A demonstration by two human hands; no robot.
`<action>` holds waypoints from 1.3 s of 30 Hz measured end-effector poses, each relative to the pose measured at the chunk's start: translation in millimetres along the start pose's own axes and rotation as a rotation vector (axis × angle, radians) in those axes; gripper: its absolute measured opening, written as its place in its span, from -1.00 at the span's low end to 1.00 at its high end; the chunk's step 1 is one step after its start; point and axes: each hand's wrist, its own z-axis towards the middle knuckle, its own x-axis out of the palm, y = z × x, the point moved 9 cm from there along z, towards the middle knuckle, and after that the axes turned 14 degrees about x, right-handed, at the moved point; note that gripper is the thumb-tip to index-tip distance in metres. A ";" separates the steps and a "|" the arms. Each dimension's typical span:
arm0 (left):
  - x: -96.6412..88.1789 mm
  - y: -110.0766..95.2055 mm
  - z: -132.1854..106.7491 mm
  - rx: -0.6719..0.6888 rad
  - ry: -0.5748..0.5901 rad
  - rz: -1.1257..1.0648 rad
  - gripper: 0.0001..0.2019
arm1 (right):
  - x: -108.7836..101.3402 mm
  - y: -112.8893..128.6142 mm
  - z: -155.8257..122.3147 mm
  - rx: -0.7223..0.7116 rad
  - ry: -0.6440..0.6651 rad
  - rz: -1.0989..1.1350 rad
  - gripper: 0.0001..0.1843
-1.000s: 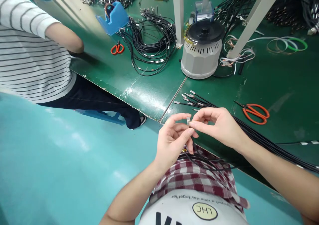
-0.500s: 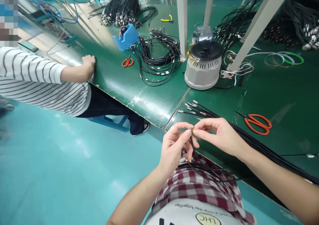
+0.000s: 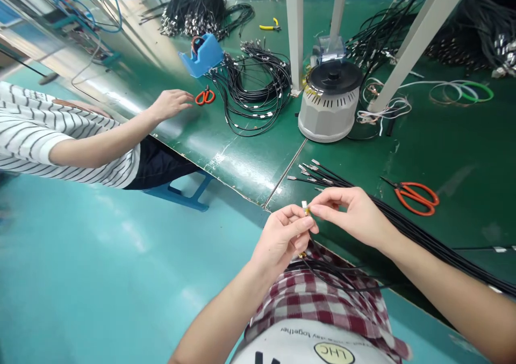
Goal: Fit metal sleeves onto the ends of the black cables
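Observation:
Just off the near edge of the green table [image 3: 250, 138], my left hand [image 3: 282, 240] and my right hand [image 3: 355, 216] meet. Both pinch a small metal connector [image 3: 305, 207] at the end of a thin black cable [image 3: 322, 262]. The cable loops down over my checked lap. A bundle of black cables with metal ends [image 3: 363, 197] lies on the table right behind my hands, running off to the right.
Orange scissors [image 3: 415, 196] lie right of my hands. A grey round machine [image 3: 330, 106] stands mid-table beside white posts. A person in a striped shirt at left reaches a hand [image 3: 171, 103] toward other orange scissors [image 3: 205, 96]. Coiled black cables [image 3: 253, 90] and a blue holder [image 3: 201, 55] sit beyond.
My hands stay pinched on the connector with slight finger shifts. The striped-shirt person's arm has stretched out across the table toward the far orange scissors. The camera view has tilted a little.

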 end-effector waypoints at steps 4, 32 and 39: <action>-2.7 1.5 1.8 0.021 0.022 -0.002 -0.73 | 5.2 -1.7 2.5 0.028 0.063 0.105 -0.79; -0.7 -9.6 -3.0 0.196 -0.003 0.226 -0.76 | 9.7 -1.6 4.3 0.025 0.221 0.273 -0.86; 5.5 -8.9 -4.9 0.131 0.112 0.141 -0.79 | 27.6 -1.4 15.4 0.131 0.486 0.356 -0.74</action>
